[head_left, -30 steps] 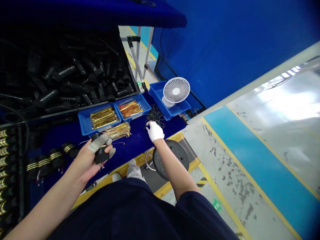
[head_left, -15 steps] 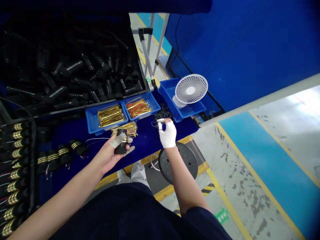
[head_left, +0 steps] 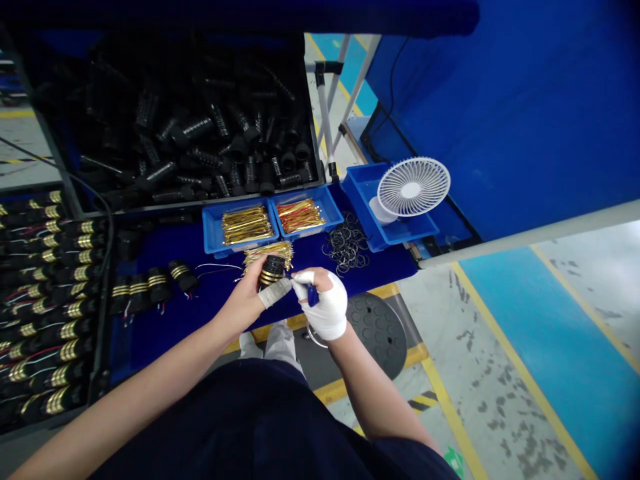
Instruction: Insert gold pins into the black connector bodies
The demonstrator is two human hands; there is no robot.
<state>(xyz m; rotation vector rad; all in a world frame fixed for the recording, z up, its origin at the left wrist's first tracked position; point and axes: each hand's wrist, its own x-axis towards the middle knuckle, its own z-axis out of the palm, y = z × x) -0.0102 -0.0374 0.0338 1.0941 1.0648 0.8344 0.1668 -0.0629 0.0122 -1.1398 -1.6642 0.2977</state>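
My left hand (head_left: 245,297), with covered fingertips, is closed around a black cylinder with gold bands (head_left: 273,268), held tilted over the table's front edge. My right hand (head_left: 327,307), in a white glove with bare fingertips, is pinched at the cylinder's right side; what sits between its fingers is too small to make out. Just behind the hands lies a loose bundle of thin gold rods (head_left: 280,250). A pile of thin dark rings (head_left: 346,245) rests on the blue cloth to the right.
Two blue bins (head_left: 213,233) of gold and red-gold rods stand behind. Beyond them is a large crate (head_left: 200,199) of black ribbed parts. Banded cylinders (head_left: 157,283) lie at left, more in a tray (head_left: 103,333). A white fan (head_left: 414,188) stands right; a round stool (head_left: 383,333) is below.
My right hand has come from the ring pile to the cylinder in my left hand. The left hand has turned the cylinder so its gold bands show. The view has shifted left.
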